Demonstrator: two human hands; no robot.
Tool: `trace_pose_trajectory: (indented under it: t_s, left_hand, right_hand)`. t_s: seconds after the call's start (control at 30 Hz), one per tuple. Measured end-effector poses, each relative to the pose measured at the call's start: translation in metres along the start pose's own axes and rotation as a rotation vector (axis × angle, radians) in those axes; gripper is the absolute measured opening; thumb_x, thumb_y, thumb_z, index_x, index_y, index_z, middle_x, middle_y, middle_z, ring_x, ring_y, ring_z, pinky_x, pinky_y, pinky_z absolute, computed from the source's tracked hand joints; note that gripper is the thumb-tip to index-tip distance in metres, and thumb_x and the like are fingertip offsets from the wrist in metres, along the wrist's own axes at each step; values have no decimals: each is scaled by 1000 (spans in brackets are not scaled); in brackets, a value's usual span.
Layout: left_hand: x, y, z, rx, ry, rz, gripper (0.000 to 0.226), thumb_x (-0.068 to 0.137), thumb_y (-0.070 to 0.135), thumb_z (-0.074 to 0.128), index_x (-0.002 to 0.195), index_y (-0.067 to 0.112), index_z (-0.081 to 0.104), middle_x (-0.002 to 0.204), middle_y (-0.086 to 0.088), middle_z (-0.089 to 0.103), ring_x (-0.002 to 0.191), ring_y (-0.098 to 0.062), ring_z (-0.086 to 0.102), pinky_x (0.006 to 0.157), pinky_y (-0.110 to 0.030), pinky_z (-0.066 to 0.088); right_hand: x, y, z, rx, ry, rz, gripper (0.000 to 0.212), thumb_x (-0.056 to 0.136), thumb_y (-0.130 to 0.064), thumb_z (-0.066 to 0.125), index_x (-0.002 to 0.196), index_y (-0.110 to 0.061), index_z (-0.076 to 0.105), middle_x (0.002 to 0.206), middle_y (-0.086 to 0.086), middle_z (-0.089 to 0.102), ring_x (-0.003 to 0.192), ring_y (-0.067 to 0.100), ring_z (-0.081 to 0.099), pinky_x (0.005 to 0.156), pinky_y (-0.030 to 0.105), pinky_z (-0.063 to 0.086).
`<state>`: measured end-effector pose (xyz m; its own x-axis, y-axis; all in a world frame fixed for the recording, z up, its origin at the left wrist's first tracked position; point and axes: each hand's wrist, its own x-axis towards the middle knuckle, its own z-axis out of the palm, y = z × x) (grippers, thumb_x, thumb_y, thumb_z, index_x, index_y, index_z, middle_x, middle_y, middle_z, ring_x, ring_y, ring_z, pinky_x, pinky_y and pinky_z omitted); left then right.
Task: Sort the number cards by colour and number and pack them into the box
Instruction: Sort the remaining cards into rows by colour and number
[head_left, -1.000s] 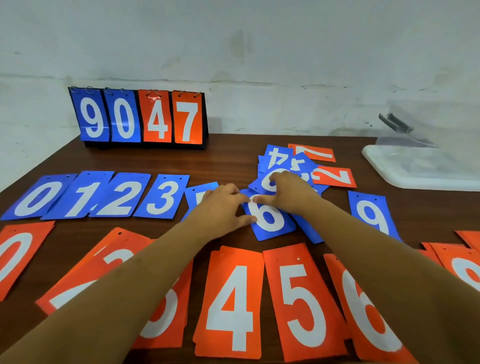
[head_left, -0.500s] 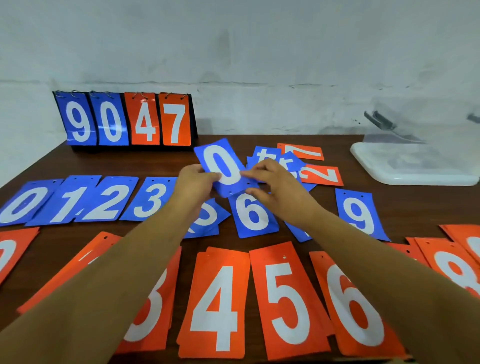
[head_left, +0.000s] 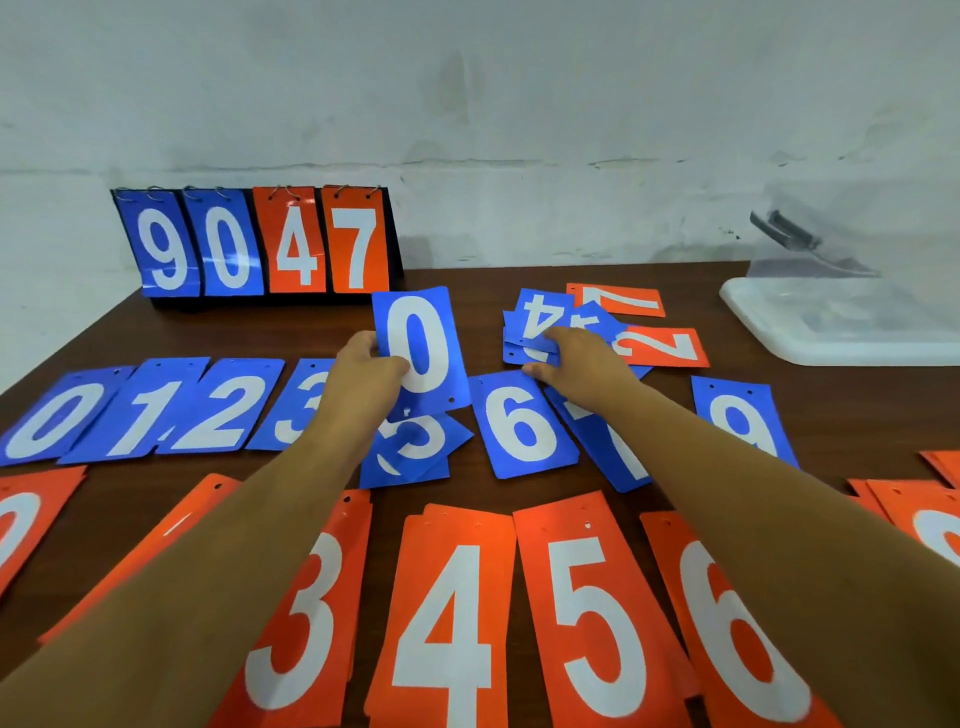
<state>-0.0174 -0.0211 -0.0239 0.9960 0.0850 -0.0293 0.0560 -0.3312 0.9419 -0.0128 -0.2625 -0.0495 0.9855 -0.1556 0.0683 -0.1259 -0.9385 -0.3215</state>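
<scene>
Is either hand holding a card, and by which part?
The left hand pinches the blue 0 card at its left edge. The right hand touches the blue pile; whether it grips cannot be told.

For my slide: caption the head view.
Left hand holds a blue 0 card; right hand touches the mixed pile.

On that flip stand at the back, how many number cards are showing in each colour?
Blue: 2, blue 9 and blue 0.
Orange: 2, orange 4 and orange 7.
Total: 4.
</scene>
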Motion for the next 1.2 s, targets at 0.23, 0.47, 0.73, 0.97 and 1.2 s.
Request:
trace_pose_trajectory:
  t_s: [0.23,0.47,0.73,0.97,1.2]
  left_hand:
    - [7,-2,4,3,-43,-7,24,97,16,58,120,19,53,121,-1,58,102,-17,56,66,-27,51]
    - [-2,3,5,-19,-67,-21,24,96,17,58,120,16,56,119,-3,63,103,-22,63,57,-25,50]
    - [-28,6,-13,-104,-115,-75,16,94,17,61,110,15,61,115,-6,67,103,-26,66,86,-48,58]
    - [-62,4,-54,-190,-102,-102,20,94,15,57,112,17,64,115,-7,69,100,-27,68,74,-46,59]
    - [-111,6,-87,-327,-261,-156,18,96,6,55,103,19,64,106,-8,72,95,-27,70,80,-44,57]
  right_hand:
    - [2,6,4,-330,195,-166,28,102,-32,42,119,-19,61,109,7,65,98,26,61,95,42,45]
    - [-3,9,-6,-74,377,-31,20,95,-28,60,109,-21,71,118,6,54,114,25,47,98,37,41]
    - [-55,-16,-56,560,540,-68,20,95,-22,61,109,-13,72,98,3,73,78,10,65,75,24,55]
    - [-113,-53,-86,1122,290,16,21,87,-35,69,87,-16,76,90,0,74,87,16,67,78,30,54]
    - [-157,-81,-96,910,-65,-156,34,80,0,75,109,-11,61,76,1,64,62,9,63,56,19,50]
